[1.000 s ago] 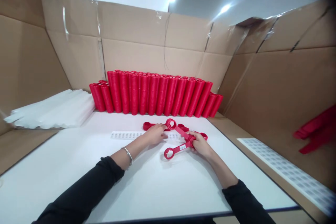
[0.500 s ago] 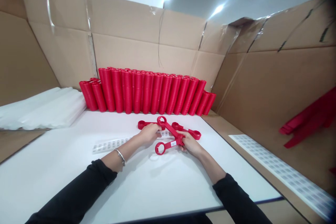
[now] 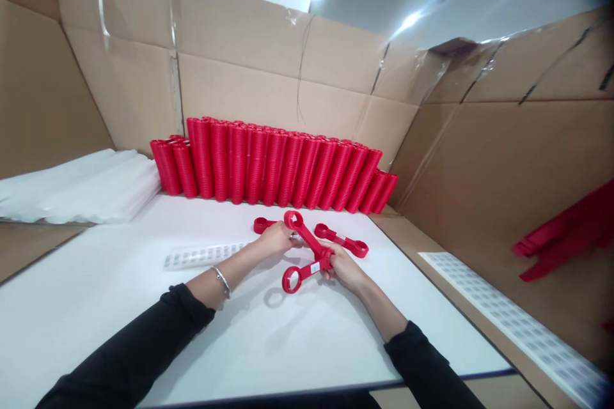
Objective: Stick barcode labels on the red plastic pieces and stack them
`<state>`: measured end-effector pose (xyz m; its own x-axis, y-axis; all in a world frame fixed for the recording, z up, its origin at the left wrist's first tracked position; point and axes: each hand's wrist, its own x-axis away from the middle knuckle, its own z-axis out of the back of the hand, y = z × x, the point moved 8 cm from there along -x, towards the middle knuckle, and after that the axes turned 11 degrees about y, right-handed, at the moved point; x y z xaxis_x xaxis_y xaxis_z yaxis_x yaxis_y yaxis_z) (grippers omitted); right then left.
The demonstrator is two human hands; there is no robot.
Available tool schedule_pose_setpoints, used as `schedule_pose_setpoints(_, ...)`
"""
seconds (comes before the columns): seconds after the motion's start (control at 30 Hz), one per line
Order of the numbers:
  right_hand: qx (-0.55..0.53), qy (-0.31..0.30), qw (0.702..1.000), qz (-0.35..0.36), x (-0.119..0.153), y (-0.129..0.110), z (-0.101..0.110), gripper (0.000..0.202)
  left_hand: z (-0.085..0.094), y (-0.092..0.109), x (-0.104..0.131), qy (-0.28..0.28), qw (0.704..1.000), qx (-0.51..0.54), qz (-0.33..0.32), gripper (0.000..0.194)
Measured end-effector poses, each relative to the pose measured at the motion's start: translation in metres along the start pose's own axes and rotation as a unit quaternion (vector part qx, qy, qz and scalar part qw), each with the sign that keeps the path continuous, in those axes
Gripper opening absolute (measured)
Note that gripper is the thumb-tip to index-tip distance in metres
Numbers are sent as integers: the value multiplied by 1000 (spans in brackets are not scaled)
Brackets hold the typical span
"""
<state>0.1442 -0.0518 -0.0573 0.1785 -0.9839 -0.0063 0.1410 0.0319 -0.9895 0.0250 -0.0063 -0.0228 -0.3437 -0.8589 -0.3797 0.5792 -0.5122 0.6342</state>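
Note:
My right hand (image 3: 344, 266) is closed round the ends of two red ring wrenches, fanned apart above the white table. The upper wrench (image 3: 311, 241) points away to the left; the lower wrench (image 3: 306, 271) bears a white label. My left hand (image 3: 277, 238) has its fingers pinched together beside the upper wrench, over a sheet of labels (image 3: 201, 256); what lies in the fingertips is too small to make out. Behind that hand, another red wrench (image 3: 262, 225) is partly covered. A labelled red wrench (image 3: 341, 240) lies on the table beyond my right hand.
Tall stacks of red wrenches (image 3: 273, 166) line the back of the table (image 3: 230, 339). White plastic bags (image 3: 81, 185) lie at the left. Another label sheet (image 3: 508, 319) rests on the right ledge. Cardboard walls (image 3: 249, 45) surround the work area.
The lower wrench has dropped slightly in my right hand's grip. My left hand remains close to the upper wrench, fingers still pinched. The whole view has shifted a little.

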Motion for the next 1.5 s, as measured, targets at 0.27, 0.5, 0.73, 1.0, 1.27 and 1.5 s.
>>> schedule_pose_setpoints(0.27,-21,39,999,8,-5,3,14,62,36,-23,2,-57,998,-24,21,14)
schedule_pose_setpoints(0.5,-12,22,1000,14,-3,2,11,62,33,-23,7,-60,997,-43,5,21)
schedule_pose_setpoints(0.73,7,32,999,12,-6,9,18,63,37,-34,3,-73,991,-114,-22,18)
schedule_pose_setpoints(1.0,-4,49,998,33,-7,6,22,57,52,-50,2,-67,977,-202,-23,16)
schedule_pose_setpoints(1.27,-7,64,997,32,-8,7,30,60,60,-52,5,-99,974,-200,-28,18)
schedule_pose_setpoints(1.5,0,65,997,42,-9,6,30,56,75,-49,8,-68,974,-214,-13,17)
